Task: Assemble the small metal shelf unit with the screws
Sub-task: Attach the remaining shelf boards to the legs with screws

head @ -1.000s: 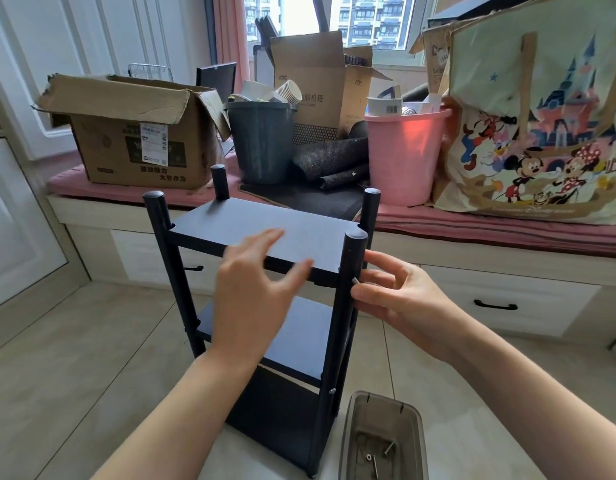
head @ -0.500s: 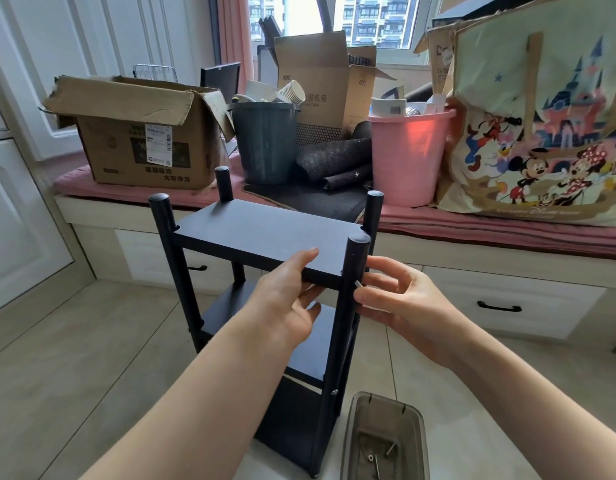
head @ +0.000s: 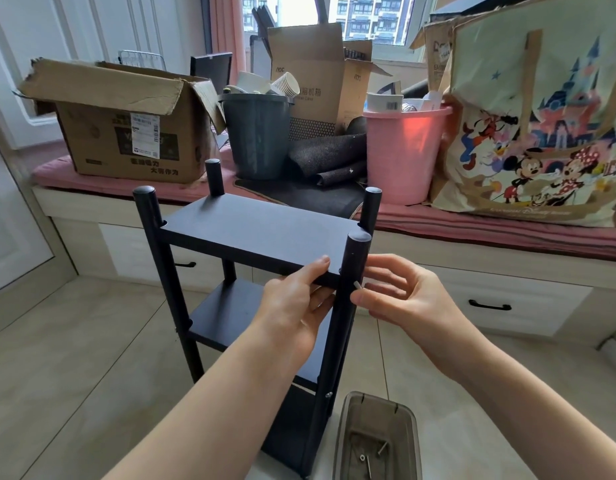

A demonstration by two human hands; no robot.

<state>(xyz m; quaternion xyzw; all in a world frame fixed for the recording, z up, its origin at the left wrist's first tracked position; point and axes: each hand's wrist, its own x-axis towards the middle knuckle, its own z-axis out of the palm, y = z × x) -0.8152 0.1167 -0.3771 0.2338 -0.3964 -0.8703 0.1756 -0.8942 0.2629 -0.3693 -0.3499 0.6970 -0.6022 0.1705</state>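
Where the tiled floor (head: 74, 358) meets the window bench (head: 472, 233), stands upright: black metal shelf unit (head: 258, 233), four posts, top shelf and lower shelves in place. Behind, on the bench: cartoon-printed tote bag (head: 541, 133), open cardboard box (head: 126, 126), pink bucket (head: 403, 150), dark grey bin (head: 256, 140). Gripping the near edge of the top shelf beside the near right post (head: 348, 306): left hand (head: 296, 306), thumb on top, fingers curled under. Just right of that post: right hand (head: 400, 296), fingers loosely curled, thumb and fingertip pinching a small screw (head: 357, 285) against the post. Low on the floor beside the unit: clear plastic tray (head: 375, 417) holding loose screws (head: 368, 459).
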